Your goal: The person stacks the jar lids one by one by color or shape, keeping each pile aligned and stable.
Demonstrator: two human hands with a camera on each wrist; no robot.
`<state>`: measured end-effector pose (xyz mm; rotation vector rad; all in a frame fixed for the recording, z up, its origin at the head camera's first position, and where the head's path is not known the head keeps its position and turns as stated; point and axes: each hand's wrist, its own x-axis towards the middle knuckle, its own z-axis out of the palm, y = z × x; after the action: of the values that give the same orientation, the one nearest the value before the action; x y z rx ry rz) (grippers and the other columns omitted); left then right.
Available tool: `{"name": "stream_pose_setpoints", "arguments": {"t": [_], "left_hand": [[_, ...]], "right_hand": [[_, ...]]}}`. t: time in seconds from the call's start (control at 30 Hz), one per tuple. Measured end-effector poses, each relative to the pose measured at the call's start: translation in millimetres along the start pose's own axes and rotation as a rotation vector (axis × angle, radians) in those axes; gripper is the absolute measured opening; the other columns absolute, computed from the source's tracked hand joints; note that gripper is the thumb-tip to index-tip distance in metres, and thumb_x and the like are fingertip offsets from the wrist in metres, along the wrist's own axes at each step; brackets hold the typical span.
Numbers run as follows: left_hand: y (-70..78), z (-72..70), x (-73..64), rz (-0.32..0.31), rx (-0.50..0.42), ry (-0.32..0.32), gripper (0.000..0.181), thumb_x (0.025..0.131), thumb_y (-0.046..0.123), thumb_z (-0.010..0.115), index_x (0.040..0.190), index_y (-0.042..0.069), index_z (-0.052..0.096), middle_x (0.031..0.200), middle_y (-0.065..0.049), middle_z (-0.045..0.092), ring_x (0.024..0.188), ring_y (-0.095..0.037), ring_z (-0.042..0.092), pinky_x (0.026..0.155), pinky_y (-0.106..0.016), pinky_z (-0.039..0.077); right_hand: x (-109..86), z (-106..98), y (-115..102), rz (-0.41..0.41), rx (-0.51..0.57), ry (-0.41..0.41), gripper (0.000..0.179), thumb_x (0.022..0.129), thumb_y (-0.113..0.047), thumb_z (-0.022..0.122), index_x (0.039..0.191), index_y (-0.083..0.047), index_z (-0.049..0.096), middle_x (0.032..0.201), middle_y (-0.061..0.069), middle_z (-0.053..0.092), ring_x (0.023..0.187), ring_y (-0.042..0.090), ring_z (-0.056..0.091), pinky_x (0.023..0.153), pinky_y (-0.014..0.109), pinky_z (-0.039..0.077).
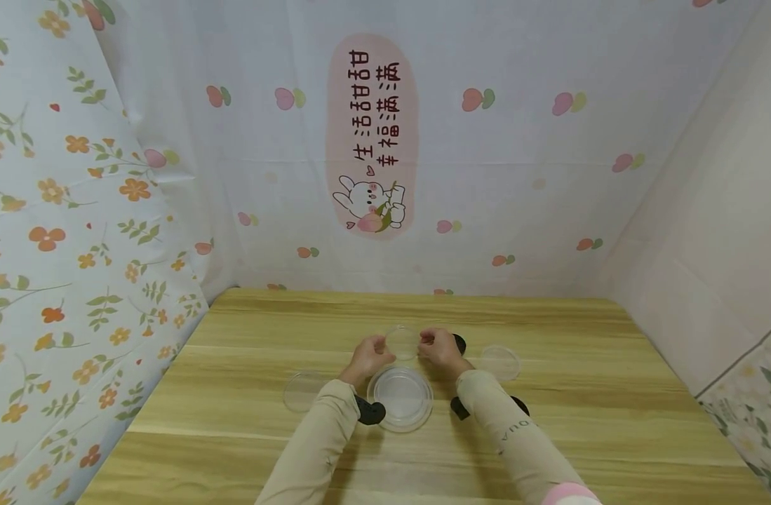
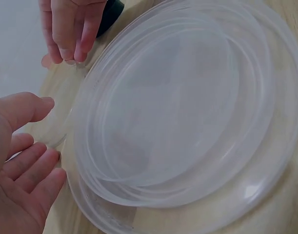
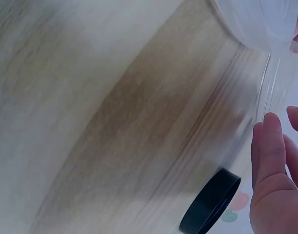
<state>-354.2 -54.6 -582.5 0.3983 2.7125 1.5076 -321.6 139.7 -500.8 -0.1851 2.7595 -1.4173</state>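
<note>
Between my hands is a small clear round dish point(image 1: 402, 342), tilted up just beyond a stack of clear round dishes point(image 1: 400, 400). My right hand point(image 1: 440, 348) pinches its right rim; in the left wrist view the right fingertips point(image 2: 68, 56) meet at the edge. At its left side is my left hand point(image 1: 369, 355), with thumb and fingers point(image 2: 49, 178) spread apart close to the rim. The stacked dishes point(image 2: 173, 102) nest in a larger shallow one and fill much of the left wrist view. See-through plastic blurs where the small dish's edges run.
Another clear round dish point(image 1: 304, 391) lies left of my left forearm, and one more point(image 1: 501, 363) lies to the right of my right hand. A black ring-shaped piece point(image 3: 209, 202) stands beside the right hand. A printed cloth point(image 1: 518, 175) hangs behind the wooden table point(image 1: 246, 322).
</note>
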Motion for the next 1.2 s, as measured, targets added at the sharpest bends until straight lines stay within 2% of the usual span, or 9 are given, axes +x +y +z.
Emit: {"name": "stream_pose_setpoints", "arguments": {"t": [0.1, 0.3, 0.47, 0.7, 0.77, 0.87, 1.07, 1.13, 1.2], "left_hand": [[-25.1, 12.1, 13.8, -0.012, -0.038, -0.006, 0.059, 0.073, 0.034, 0.071, 0.115, -0.002, 0.052, 0.109, -0.015, 0.058, 0.093, -0.022, 0.058, 0.07, -0.028, 0.048], [-28.3, 13.0, 12.2, -0.01, -0.068, 0.004, 0.059, 0.073, 0.03, 0.071, 0.117, -0.004, 0.051, 0.108, -0.014, 0.058, 0.091, -0.019, 0.058, 0.067, -0.025, 0.048], [-50.8, 21.5, 23.5, 0.008, -0.082, 0.004, 0.056, 0.075, 0.027, 0.069, 0.117, -0.005, 0.051, 0.108, -0.015, 0.058, 0.092, -0.022, 0.058, 0.069, -0.028, 0.049], [-36.7, 16.5, 12.5, -0.043, -0.058, 0.034, 0.05, 0.075, 0.021, 0.068, 0.113, -0.006, 0.053, 0.102, -0.013, 0.06, 0.086, -0.018, 0.059, 0.068, -0.026, 0.049], [-43.3, 20.9, 14.3, -0.041, -0.045, 0.047, 0.05, 0.075, 0.02, 0.068, 0.113, -0.007, 0.052, 0.101, -0.014, 0.059, 0.086, -0.019, 0.059, 0.068, -0.028, 0.049], [-74.6, 32.5, 28.5, -0.045, -0.073, 0.054, 0.055, 0.072, 0.03, 0.071, 0.115, 0.0, 0.054, 0.098, -0.007, 0.059, 0.085, -0.017, 0.058, 0.069, -0.029, 0.048], [-177.2, 74.1, 82.7, -0.099, -0.052, 0.084, 0.071, 0.06, 0.059, 0.07, 0.117, 0.019, 0.054, 0.096, 0.008, 0.054, 0.085, -0.009, 0.054, 0.069, -0.028, 0.047], [-191.3, 80.8, 90.7, -0.105, -0.051, 0.079, 0.072, 0.061, 0.058, 0.07, 0.119, 0.02, 0.052, 0.099, 0.006, 0.054, 0.087, -0.012, 0.054, 0.07, -0.03, 0.048], [-193.2, 83.4, 93.2, -0.125, -0.05, 0.073, 0.071, 0.062, 0.058, 0.07, 0.12, 0.02, 0.052, 0.1, 0.005, 0.054, 0.088, -0.012, 0.054, 0.071, -0.03, 0.047]], "right_hand": [[0.3, 0, 3, -0.07, 0.025, 0.009, 0.024, 0.08, -0.007, 0.061, 0.1, 0.005, 0.061, 0.085, 0.01, 0.06, 0.078, 0.019, 0.059, 0.067, 0.028, 0.049], [-15.5, -5, -20, -0.022, -0.039, 0.03, 0.023, 0.079, 0.0, 0.059, 0.1, 0.009, 0.06, 0.086, 0.013, 0.061, 0.08, 0.023, 0.059, 0.07, 0.031, 0.049], [-18.8, -4, -22, -0.028, -0.112, 0.043, 0.023, 0.079, 0.001, 0.059, 0.101, 0.01, 0.061, 0.085, 0.012, 0.063, 0.079, 0.022, 0.058, 0.069, 0.03, 0.048], [-19.9, -5, -20, -0.012, -0.109, 0.033, 0.023, 0.077, 0.002, 0.06, 0.1, 0.009, 0.062, 0.084, 0.01, 0.063, 0.079, 0.021, 0.059, 0.07, 0.029, 0.049], [-20.9, -5, -20, -0.012, -0.104, 0.029, 0.023, 0.077, 0.003, 0.06, 0.099, 0.009, 0.062, 0.083, 0.01, 0.063, 0.078, 0.021, 0.058, 0.069, 0.03, 0.049], [-22.4, -5, -22, 0.0, -0.099, 0.023, 0.024, 0.077, 0.002, 0.06, 0.1, 0.009, 0.061, 0.084, 0.01, 0.062, 0.079, 0.021, 0.058, 0.069, 0.029, 0.049], [-23.3, -5, -24, 0.009, -0.1, 0.015, 0.025, 0.079, 0.0, 0.059, 0.103, 0.009, 0.06, 0.088, 0.012, 0.063, 0.083, 0.023, 0.058, 0.07, 0.03, 0.049], [-22.9, -4, -25, 0.008, -0.098, 0.014, 0.025, 0.079, 0.001, 0.058, 0.103, 0.009, 0.06, 0.088, 0.013, 0.063, 0.083, 0.024, 0.059, 0.07, 0.031, 0.049], [-22.1, -3, -25, 0.013, -0.09, 0.016, 0.025, 0.079, 0.001, 0.058, 0.103, 0.009, 0.06, 0.089, 0.013, 0.063, 0.083, 0.024, 0.059, 0.07, 0.03, 0.049]]}}
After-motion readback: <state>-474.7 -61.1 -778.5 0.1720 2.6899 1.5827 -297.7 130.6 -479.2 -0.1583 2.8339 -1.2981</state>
